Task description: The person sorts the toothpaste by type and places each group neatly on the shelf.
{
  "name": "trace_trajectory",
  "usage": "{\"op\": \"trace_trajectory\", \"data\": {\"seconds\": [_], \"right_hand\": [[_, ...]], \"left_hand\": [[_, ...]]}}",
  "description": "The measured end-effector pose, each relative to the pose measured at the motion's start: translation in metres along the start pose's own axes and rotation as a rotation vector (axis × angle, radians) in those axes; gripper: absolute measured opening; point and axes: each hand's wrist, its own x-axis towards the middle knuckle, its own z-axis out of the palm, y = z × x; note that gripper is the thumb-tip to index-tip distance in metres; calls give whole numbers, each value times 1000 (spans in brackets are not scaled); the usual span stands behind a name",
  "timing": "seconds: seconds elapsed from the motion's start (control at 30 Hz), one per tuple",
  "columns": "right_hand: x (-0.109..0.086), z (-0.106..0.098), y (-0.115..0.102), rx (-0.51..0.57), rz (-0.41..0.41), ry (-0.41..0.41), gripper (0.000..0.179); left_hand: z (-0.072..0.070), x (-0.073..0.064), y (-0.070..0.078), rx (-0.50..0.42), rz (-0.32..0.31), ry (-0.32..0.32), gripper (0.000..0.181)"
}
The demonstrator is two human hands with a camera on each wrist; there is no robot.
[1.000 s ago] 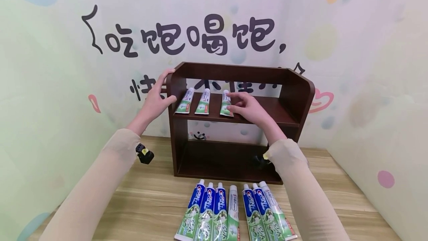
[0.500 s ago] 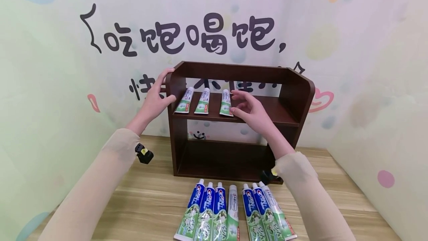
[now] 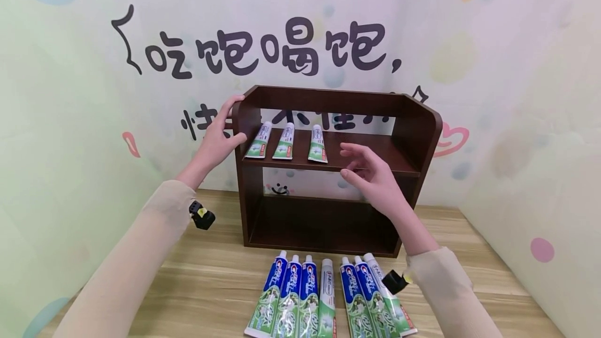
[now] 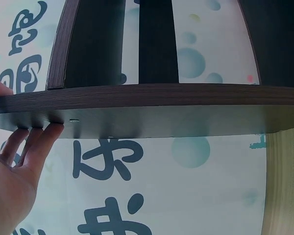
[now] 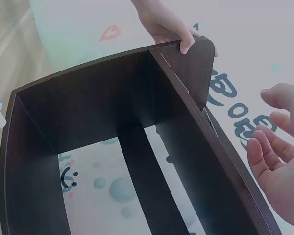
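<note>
Left hand (image 3: 217, 142) is gripping the dark shelf unit (image 3: 328, 96) by its left side, right hand (image 3: 375, 176) is hanging empty, fingers loosely bent, right of three white-green tubes (image 3: 284, 142) sitting up top. Seven more tubes (image 3: 309, 296) are lying near.

Pale wall (image 3: 507, 67) with black lettering (image 3: 297, 48), pink heart outline (image 3: 452, 141), purple dot (image 3: 542, 250) at right; wood-grain tabletop (image 3: 202, 270)
</note>
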Motion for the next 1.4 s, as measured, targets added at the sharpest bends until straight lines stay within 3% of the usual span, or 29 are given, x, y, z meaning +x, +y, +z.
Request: {"op": "trace_trajectory", "data": {"seconds": [0.3,0.7,1.4], "right_hand": [[-33,-2,13,-39,-10,28,50],[-70,6,44,-87,39,-34,47],[-119,-4,83,-153,78,-92,43]], "left_hand": [[0,1,-4,7,21,3,75],[-1,0,-2,7,13,1,75],[-5,0,-4,36,27,-16,75]]}}
